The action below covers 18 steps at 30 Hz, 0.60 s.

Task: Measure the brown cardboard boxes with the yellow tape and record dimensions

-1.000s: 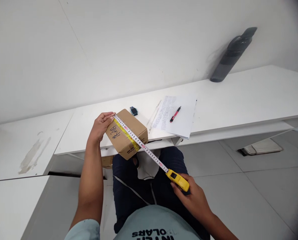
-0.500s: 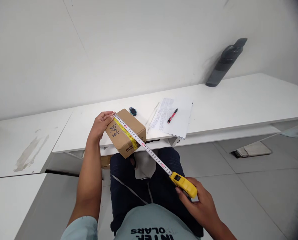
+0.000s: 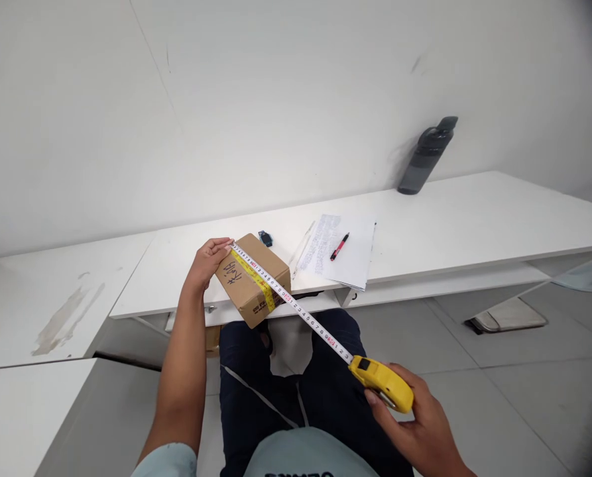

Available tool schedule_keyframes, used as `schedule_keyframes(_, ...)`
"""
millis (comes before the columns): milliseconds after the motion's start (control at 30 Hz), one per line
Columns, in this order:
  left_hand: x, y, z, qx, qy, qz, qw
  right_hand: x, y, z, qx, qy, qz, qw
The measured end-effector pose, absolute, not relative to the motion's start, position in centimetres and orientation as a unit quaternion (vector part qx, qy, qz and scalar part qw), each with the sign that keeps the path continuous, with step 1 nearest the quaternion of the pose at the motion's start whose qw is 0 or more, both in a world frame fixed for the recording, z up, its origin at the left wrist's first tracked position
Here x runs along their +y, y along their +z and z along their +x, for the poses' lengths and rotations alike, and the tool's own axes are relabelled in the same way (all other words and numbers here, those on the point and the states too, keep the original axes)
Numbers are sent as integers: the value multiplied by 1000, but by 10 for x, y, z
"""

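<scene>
A brown cardboard box [image 3: 244, 296] with yellow tape and dark handwriting sits at the desk's front edge, its near corner jutting out over my lap. Across its top runs the white blade of a tape measure [image 3: 382, 382], extended well past the box. My left hand [image 3: 207, 264] pinches the blade's end at the far left edge of the box. Off to the lower right, my right hand [image 3: 417, 414] grips the yellow case, above my right thigh. The blade is stretched straight between both hands.
On the white desk [image 3: 435, 232] lie sheets of paper [image 3: 354, 262] with a red and black pen [image 3: 339, 246] on top. A dark watch [image 3: 265, 238] rests behind the box. A dark bottle [image 3: 425, 159] stands by the wall. Below the desk is a shelf [image 3: 445, 289].
The view has tilted up slightly, so the desk and box appear lower. My right hand with the tape measure case has shifted slightly right and down in the picture; both holds are unchanged.
</scene>
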<state>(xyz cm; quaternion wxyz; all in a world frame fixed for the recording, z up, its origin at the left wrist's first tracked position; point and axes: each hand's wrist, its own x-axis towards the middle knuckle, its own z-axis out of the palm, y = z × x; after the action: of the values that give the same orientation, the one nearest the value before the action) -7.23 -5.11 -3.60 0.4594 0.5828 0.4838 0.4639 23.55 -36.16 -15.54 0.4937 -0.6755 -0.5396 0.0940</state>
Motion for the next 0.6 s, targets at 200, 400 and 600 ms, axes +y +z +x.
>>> schedule_keyframes(200,-49,-40,-76,479,463,585,463,-360,-147,240,-521,95,-659,533)
schedule_keyframes(400,-50,-40,-76,481,464,582,463,-358,-149,250,-519,85,-650,549)
schedule_keyframes(600,-50,-41,-77,477,466,585,462,-358,-144,255,-520,52,-664,535)
